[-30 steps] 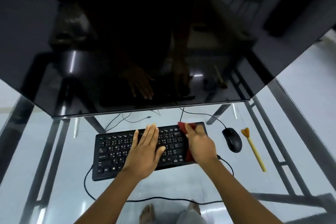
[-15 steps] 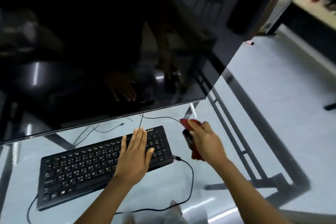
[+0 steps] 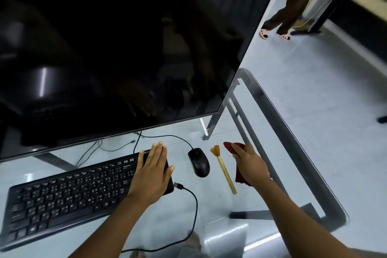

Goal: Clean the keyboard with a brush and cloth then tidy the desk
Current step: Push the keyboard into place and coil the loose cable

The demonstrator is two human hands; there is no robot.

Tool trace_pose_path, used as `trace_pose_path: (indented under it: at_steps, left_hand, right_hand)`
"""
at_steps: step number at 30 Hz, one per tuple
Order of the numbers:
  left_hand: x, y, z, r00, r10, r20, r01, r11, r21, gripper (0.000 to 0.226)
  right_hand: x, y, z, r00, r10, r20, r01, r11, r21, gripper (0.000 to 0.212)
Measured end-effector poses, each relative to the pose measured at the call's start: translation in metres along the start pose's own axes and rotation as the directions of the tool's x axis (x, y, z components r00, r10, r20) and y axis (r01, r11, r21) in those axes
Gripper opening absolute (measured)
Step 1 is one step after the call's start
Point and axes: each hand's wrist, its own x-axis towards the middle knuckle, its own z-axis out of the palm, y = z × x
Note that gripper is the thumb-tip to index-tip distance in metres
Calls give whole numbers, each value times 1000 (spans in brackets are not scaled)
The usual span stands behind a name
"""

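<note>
**Hands: left flat on keyboard, right gripping cloth**

Left hand (image 3: 151, 174) lies palm down, fingers straight and together, on the right end of the black keyboard (image 3: 69, 192); nothing gripped. Right hand (image 3: 250, 165) is closed around a dark red cloth (image 3: 230, 147), just right of the brush; cloth bunches out past the fingertips and hangs below the palm. Cannot tell if the cloth touches the glass. Both forearms are bare.

Counts:
- 1 keyboard, angled, left end nearer the desk's front edge
- 1 black mouse (image 3: 199, 162), between keyboard and brush, apart from both
- 1 brush (image 3: 225, 170), yellow handle, orange bristles pointing toward the monitor, lying flat
- 1 cloth
- 1 loose USB plug (image 3: 178, 185) on a black cable, just beside the keyboard's right end
- 1 monitor (image 3: 117, 48), big, screen dark, reflecting the left hand

Surface: glass desk (image 3: 301, 165) on a metal frame, rounded front right corner; pale tiled floor visible through it. All items sit toward the desk's right half.

Room: second person's legs (image 3: 287, 8) in dark trousers and light sandals beyond the desk's far right corner, next to another table.
</note>
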Motion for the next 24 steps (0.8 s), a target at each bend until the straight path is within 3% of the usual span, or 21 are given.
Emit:
trace_pose_path:
  at_steps: [2, 7, 9, 15, 19, 24]
  left_hand:
    - [3, 4, 0, 1000, 1, 3, -1, 1000, 1, 68]
    - [4, 5, 0, 1000, -12, 7, 12, 1000, -25, 70]
    - [0, 1, -4, 999, -33, 8, 33, 999, -32, 70]
    - [-32, -39, -28, 981, -195, -21, 192, 977, -95, 73]
    - [-76, -87, -42, 915, -395, -78, 377, 909, -179, 82]
    - [-142, -147, -52, 813, -579, -66, 547, 797, -254, 119]
  right_hand:
    - [1, 5, 7, 992, -80, -95, 68, 989, -128, 44]
    - [4, -10, 8, 886, -281, -369, 245, 959, -142, 47]
    - [2, -32, 6, 842, -384, -380, 348, 924, -161, 47]
    - [-20, -122, 26, 827, -491, -273, 501, 865, -35, 48]
    - [-41, -167, 56, 851, -507, -137, 516, 856, 31, 55]
    - [-62, -179, 82, 916, -362, 172, 370, 929, -15, 106]
